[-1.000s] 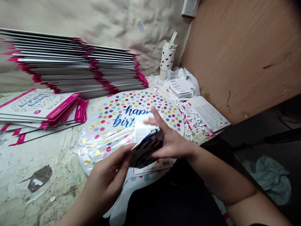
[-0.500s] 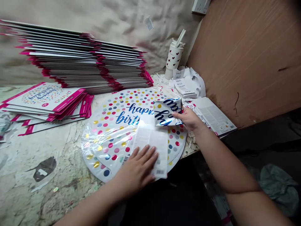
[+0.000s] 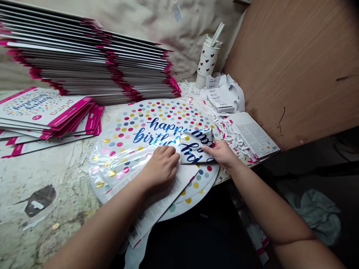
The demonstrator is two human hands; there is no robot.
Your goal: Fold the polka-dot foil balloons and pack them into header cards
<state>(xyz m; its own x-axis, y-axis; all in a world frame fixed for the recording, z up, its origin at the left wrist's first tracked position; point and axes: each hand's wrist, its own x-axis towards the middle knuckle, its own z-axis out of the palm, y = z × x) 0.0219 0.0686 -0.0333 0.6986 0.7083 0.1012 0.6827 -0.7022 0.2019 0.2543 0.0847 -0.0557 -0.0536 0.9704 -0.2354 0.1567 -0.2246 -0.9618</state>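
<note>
My right hand (image 3: 223, 154) pinches a folded foil balloon (image 3: 193, 151) with blue lettering, thumb on top. My left hand (image 3: 161, 166) is closed, its fingers curled round the upper end of a white printed card (image 3: 168, 198). The card lies slantwise, partly covered by my left hand and forearm. Beneath both hands spread large flat round foil balloons (image 3: 137, 116), white with coloured dots and blue "happy birthday" lettering. A pale tail (image 3: 136, 256) hangs over the table's front edge. The folded balloon's left edge is close to my left fingers.
A tall stack of pink-edged card packs (image 3: 92, 67) stands at the back left, with a looser pile (image 3: 42, 112) before it. Barcode labels (image 3: 220, 97), paper scraps (image 3: 237, 138), a printed card (image 3: 256, 136) and a heart-patterned cup (image 3: 209, 59) line the right side, beside a brown board (image 3: 294, 74).
The card under my left hand has turned from nearly upright to slantwise. My left hand has moved up and its fingers have curled. The folded balloon has come slightly down, in my right hand.
</note>
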